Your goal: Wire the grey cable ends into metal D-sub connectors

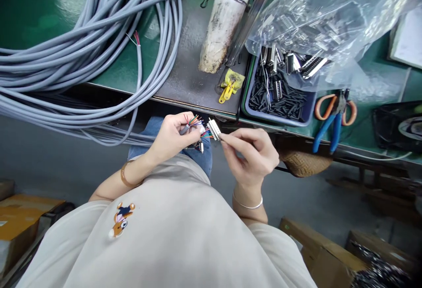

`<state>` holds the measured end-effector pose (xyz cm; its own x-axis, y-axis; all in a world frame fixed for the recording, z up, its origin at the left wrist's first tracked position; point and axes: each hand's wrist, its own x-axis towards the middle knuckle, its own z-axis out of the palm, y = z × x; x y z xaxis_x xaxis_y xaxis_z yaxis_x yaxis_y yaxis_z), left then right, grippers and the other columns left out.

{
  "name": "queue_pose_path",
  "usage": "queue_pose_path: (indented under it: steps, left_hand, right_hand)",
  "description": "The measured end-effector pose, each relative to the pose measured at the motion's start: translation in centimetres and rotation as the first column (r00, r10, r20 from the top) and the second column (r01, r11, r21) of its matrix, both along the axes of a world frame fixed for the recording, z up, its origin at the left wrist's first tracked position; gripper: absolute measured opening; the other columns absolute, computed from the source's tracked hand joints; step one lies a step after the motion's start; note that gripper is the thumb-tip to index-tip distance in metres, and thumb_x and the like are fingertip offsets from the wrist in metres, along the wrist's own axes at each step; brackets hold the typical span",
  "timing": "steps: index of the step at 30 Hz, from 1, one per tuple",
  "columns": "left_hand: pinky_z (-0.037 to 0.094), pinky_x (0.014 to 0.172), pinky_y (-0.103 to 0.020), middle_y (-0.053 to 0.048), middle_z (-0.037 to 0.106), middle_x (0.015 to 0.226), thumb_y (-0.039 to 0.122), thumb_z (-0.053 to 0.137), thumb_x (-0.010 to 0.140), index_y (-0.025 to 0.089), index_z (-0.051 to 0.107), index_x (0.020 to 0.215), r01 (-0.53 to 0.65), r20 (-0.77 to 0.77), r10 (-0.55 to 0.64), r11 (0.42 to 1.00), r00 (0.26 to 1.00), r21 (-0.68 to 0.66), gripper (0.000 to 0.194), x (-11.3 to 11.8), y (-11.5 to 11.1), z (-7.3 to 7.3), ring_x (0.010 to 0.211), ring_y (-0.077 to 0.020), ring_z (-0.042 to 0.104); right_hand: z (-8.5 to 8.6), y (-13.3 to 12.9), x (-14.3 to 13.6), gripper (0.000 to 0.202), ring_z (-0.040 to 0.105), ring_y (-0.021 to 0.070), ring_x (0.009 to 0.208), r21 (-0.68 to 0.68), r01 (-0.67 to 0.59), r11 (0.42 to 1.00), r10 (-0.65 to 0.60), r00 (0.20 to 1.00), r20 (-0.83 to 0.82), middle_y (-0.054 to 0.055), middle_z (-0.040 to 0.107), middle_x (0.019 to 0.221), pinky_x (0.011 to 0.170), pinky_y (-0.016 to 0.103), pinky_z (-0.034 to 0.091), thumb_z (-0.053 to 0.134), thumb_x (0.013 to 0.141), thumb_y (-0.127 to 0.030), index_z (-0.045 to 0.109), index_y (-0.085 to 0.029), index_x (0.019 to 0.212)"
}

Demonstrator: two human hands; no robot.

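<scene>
Item: grey cable end [185, 129], coloured wires fanned out, pinched in the left hand [171, 136] over the lap, steadying the strands. Right hand [253, 151] closes fingertips on a small metal connector [214, 129], held against the wire tips. Tray [303, 114] of parts within reach on the bench.

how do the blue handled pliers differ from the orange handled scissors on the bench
The pliers have blue handles that are long, nearly straight and splayed toward the bench edge; the scissors have orange handles forming rounded loops. The pliers lie on top, crossing over the scissors. Both lie flat on the green bench, right of the tray.
</scene>
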<state>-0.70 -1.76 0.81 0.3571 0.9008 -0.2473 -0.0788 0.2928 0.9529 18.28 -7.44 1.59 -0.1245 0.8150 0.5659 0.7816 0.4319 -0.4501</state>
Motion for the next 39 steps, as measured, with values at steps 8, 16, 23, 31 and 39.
queue_pose_path:
  steps: [8, 16, 23, 31, 39]
  left_hand:
    - [0.028, 0.052, -0.023, 0.004, 0.045, 0.063, 0.018, 0.069, 0.075, 0.015, 0.058, 0.064, -0.013, -0.074, 0.021, 0.995, 0.997, 0.099, 0.016, 0.2, -0.3, 0.1, 0.056, -0.0063, 0.036]
    - [0.03, 0.051, -0.022, 0.004, 0.045, 0.059, 0.019, 0.07, 0.072, 0.015, 0.056, 0.061, 0.017, -0.039, -0.015, 0.998, 0.999, 0.054, 0.018, -0.1, 0.2, 0.0, 0.054, -0.006, 0.037]
    - [0.041, 0.054, -0.02, 0.004, 0.05, 0.059, 0.027, 0.076, 0.068, 0.015, 0.056, 0.062, 0.059, 0.099, -0.04, 0.979, 0.994, -0.194, 0.023, 0.0, 0.8, 0.0, 0.055, -0.0064, 0.046]
    - [0.036, 0.047, -0.019, 0.006, 0.049, 0.052, 0.027, 0.083, 0.065, 0.017, 0.052, 0.06, 0.178, 0.171, -0.132, 0.941, 0.976, -0.289, 0.032, 0.1, 1.0, 0.3, 0.046, -0.0048, 0.043]
    - [0.036, 0.05, -0.019, 0.002, 0.059, 0.061, 0.028, 0.088, 0.066, 0.012, 0.069, 0.072, 0.233, 0.142, -0.211, 0.959, 0.967, -0.159, 0.025, -0.4, 0.9, 0.2, 0.053, -0.0055, 0.047]
  right_hand:
    - [1.2, 1.2, 0.4, 0.016, 0.054, 0.0114, 0.067, 0.006, -0.135, 0.991, 0.125, 0.933, 0.338, 0.0, 0.071, 0.085, 0.06, 0.025, 0.047, 0.068, 0.094, -0.019, 0.071, -0.03, 0.105]
    - [1.1, 1.2, 0.4, 0.022, 0.055, 0.0119, 0.066, 0.038, -0.143, 0.989, 0.119, 0.919, 0.375, 0.0, 0.071, 0.084, 0.059, 0.026, 0.044, 0.069, 0.092, -0.018, 0.071, -0.029, 0.111]
    - [0.2, 1.0, 0.8, 0.049, 0.074, 0.0193, 0.091, -0.1, -0.153, 0.983, 0.157, 0.987, 0.038, 0.005, 0.075, 0.108, 0.077, 0.031, 0.06, 0.074, 0.091, -0.032, 0.062, -0.032, 0.138]
    - [-0.6, 1.4, 0.0, 0.012, 0.074, 0.0168, 0.08, -0.234, -0.154, 0.96, 0.123, 0.982, -0.142, 0.002, 0.079, 0.09, 0.075, 0.03, 0.059, 0.068, 0.095, -0.03, 0.075, -0.026, 0.103]
    - [-0.4, 1.7, -0.1, 0.033, 0.06, 0.0117, 0.058, -0.508, -0.132, 0.851, -0.111, 0.9, -0.421, -0.001, 0.07, 0.069, 0.059, 0.026, 0.049, 0.059, 0.099, -0.047, 0.074, -0.022, 0.083]
